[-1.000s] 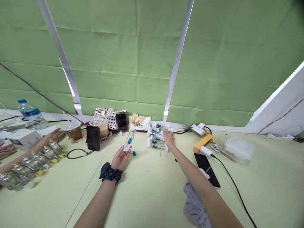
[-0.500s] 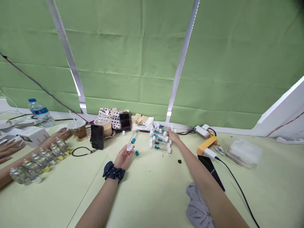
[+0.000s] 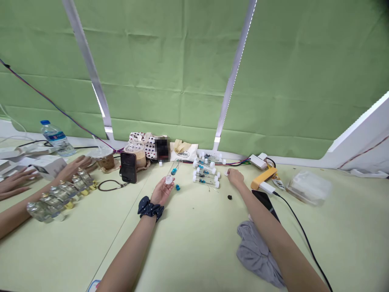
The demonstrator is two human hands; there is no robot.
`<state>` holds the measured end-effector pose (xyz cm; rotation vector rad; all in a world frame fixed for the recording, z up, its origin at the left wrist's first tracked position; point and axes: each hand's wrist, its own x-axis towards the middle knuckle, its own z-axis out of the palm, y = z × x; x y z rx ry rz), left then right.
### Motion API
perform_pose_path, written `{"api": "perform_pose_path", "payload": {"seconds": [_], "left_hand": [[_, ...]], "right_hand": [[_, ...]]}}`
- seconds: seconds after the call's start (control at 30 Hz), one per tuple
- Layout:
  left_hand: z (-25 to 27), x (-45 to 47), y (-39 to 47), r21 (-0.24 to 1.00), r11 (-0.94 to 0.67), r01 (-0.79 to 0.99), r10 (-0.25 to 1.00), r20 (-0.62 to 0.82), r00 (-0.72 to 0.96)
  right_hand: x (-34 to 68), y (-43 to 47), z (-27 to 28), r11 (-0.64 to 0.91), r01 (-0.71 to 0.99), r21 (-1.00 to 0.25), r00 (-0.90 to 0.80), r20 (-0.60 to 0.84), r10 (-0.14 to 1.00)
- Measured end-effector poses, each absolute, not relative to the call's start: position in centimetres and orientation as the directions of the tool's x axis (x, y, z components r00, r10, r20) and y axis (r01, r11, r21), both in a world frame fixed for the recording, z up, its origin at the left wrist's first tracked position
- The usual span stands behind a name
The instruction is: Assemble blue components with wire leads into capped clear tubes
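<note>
While left hand (image 3: pixel 160 192) holds round cap (image 3: pixel 168 179), right hand (image 3: pixel 236 177) pinching pale piece (image 3: pixel 226 172), perhaps plastic, clear tubes (image 3: pixel 206 176) between

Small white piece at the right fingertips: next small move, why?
I'd probably bring the small white piece toward the left hand: the right hand appears to pinch it, apart from the clear, white-capped tubes, and the left holds a round, translucent white cup.

Green blinds (image 3: pixel 146 61) fill the top of the frame, split by two pale, slanting posts (image 3: pixel 231 73); bright light (image 3: pixel 98 101) shows at mid-left. A pale yellow-green table (image 3: pixel 194 251) spans the bottom.
</note>
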<state>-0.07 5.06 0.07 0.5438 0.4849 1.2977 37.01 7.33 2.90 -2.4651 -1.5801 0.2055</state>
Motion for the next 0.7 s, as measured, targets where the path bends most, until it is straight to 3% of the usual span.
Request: {"api": "perform_pose_path", "payload": {"seconds": [0.13, 0.2, 0.3, 0.4, 0.53, 0.7], "left_hand": [[-0.1, -0.2, 5.1, 0.644, 0.176, -0.745, 0.978, -0.030, 0.205], [-0.3, -0.2, 5.2, 0.658, 0.174, -0.733, 0.976, -0.019, 0.215], [-0.6, -0.3, 5.3, 0.674, 0.166, -0.720, 0.976, -0.008, 0.218], [-0.7, -0.3, 5.3, 0.684, 0.151, -0.714, 0.979, -0.002, 0.205], [-0.6, -0.1, 5.3, 0.704, 0.146, -0.695, 0.980, -0.008, 0.198], [-0.7, 0.0, 5.2, 0.735, 0.115, -0.668, 0.984, 0.009, 0.179]], "right_hand": [[34.5, 5.1, 5.2, -0.379, 0.898, -0.225, 0.409, 0.104, 0.907], [32.1, 3.5, 5.8, -0.210, 0.940, -0.270, 0.262, 0.175, 0.949], [27.8, 1.3, 4.8, 0.054, 0.948, -0.315, -0.019, 0.115, 0.993], [24.5, 0.5, 3.0, 0.162, 0.943, -0.291, -0.148, 0.067, 0.987], [23.0, 1.4, 1.8, 0.158, 0.940, -0.303, -0.134, 0.096, 0.986], [23.3, 2.6, 1.9, 0.246, 0.790, -0.562, -0.087, 0.293, 0.952]]}}
